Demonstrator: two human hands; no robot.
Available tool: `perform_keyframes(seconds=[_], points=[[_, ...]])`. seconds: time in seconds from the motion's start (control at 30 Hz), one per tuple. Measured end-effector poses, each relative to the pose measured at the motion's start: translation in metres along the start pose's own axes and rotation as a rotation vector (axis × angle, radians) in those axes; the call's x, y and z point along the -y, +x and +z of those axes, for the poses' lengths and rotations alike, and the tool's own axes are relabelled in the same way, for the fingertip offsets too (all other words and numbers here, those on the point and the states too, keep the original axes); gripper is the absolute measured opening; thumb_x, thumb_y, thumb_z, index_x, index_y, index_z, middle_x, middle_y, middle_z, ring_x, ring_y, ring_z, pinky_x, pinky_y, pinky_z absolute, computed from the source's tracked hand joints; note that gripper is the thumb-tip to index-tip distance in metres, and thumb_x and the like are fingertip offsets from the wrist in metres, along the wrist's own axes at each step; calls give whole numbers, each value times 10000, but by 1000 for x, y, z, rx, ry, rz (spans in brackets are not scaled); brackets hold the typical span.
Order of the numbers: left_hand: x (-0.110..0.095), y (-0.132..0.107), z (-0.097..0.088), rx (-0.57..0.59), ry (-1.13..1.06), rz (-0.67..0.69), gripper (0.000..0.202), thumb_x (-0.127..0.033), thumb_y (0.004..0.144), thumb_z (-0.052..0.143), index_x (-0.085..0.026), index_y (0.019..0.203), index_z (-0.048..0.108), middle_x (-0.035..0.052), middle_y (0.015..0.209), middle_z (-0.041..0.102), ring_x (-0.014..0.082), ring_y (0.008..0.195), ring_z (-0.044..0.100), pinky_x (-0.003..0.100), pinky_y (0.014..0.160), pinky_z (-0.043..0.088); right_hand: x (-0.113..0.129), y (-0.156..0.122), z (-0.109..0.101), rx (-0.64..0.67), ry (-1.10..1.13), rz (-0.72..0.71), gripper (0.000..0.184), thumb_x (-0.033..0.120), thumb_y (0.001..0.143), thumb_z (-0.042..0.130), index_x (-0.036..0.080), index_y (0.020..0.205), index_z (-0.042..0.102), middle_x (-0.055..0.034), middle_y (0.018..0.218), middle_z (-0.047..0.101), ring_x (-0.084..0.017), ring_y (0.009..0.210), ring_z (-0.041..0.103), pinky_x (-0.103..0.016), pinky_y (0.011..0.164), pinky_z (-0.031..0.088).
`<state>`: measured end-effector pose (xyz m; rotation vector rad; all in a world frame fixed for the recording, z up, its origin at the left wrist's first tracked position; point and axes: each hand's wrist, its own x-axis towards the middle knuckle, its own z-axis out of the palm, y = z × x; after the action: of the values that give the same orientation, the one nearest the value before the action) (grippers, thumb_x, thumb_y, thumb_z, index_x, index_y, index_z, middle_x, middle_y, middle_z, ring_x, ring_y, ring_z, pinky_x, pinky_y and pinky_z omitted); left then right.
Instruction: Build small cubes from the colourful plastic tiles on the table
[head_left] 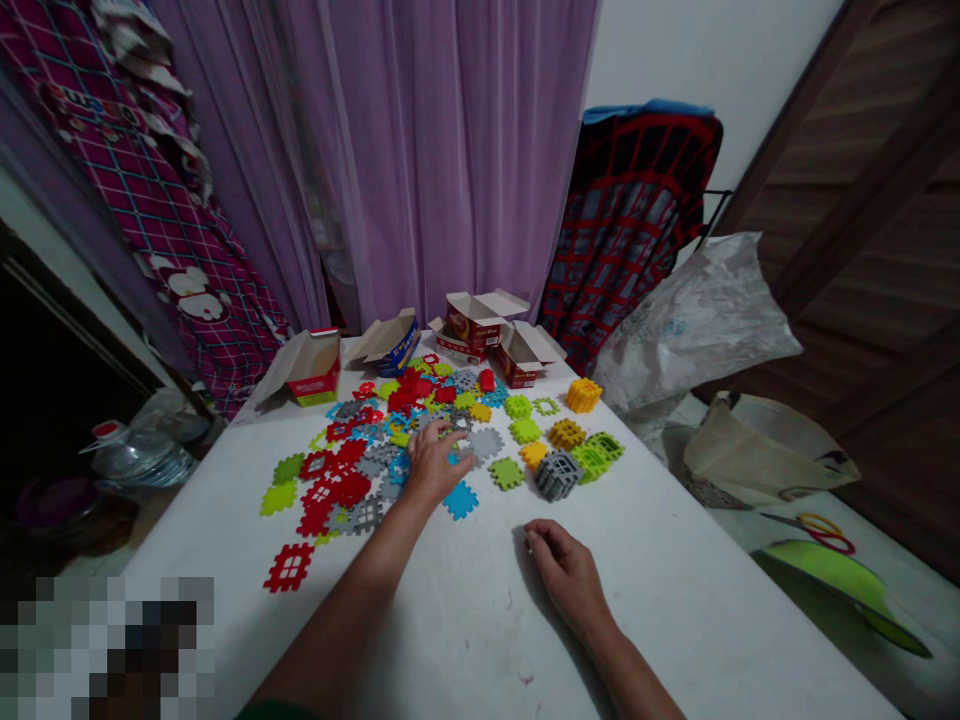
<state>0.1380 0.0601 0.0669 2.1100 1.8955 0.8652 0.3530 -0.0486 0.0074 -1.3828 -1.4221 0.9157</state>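
My left hand [433, 463] reaches over a pile of flat plastic interlocking tiles with notched edges, its fingers spread and nothing visibly held. Just past its fingertips lies a grey tile [486, 443], and a blue tile [460, 500] is below its thumb. My right hand [564, 567] rests on the table with fingers curled in and no piece showing in it. Beyond it stand stacked tiles: a grey stack [557, 475], a lime green stack [598, 456] and a yellow stack [583, 395]. Red tiles [350, 488] crowd the pile's left side.
Opened cardboard boxes, among them a red one [315, 368] and a blue one [397, 345], line the back of the white table [465, 640]. Purple curtains [450, 150] hang behind. Scissors [825, 533] lie on a green lid-like object [840, 585] at right.
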Motion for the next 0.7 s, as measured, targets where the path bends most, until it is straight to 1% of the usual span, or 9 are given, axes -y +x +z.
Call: perform_keyframes(seconds=[0.07,0.13,0.2,0.27,0.33,0.43,0.6,0.7], points=[[-8,16,13,7,27,-27,330,-344,759,752,-323,1087,738,59,1311,584,278,1241,511,484,1093,337,-2,0,-4,-20,-29,-20,368,532,854,561,193,813,698,-35,694,675,-185,646,616,-277,614,481],[-13,25,27,11,58,-47,321,-363,753,756,-329,1072,744,57,1358,573,295,1284,479,504,1106,310,-3,0,-3,-41,-46,-46,355,511,869,546,197,816,702,-37,699,682,-184,642,619,-275,611,481],[-13,30,37,20,96,-55,306,-373,746,758,-332,1049,750,56,1430,540,315,1354,420,537,1124,270,-1,-1,0,-47,-62,-71,340,489,877,538,200,813,706,-41,711,694,-182,641,623,-271,604,481],[-11,32,44,34,134,-53,294,-383,749,751,-337,1039,752,54,1494,496,333,1419,348,582,1138,218,1,-2,1,-32,-74,-85,329,472,882,534,202,810,709,-46,726,706,-181,646,629,-265,595,481],[-7,33,47,51,167,-41,289,-398,761,733,-341,1045,750,56,1533,459,345,1459,287,623,1148,164,3,-3,2,-26,-79,-88,324,460,886,528,204,806,709,-47,725,709,-179,639,630,-258,578,479],[-4,33,49,63,207,-31,293,-404,774,714,-330,1055,749,62,1565,417,358,1486,233,659,1159,102,3,-3,1,-19,-83,-89,304,436,889,531,204,814,712,-44,724,712,-174,631,633,-250,572,480],[-1,35,51,94,226,-36,312,-370,769,714,-308,1073,746,71,1582,394,376,1498,205,690,1161,65,-3,-3,-1,31,-87,-94,253,392,886,557,208,862,729,-42,764,728,-178,673,658,-242,603,495],[1,37,51,113,219,-32,324,-362,782,700,-299,1097,742,85,1583,392,377,1500,206,695,1163,54,-5,-3,-1,34,-101,-94,255,387,893,549,210,868,731,-42,781,732,-179,692,665,-243,620,501]])
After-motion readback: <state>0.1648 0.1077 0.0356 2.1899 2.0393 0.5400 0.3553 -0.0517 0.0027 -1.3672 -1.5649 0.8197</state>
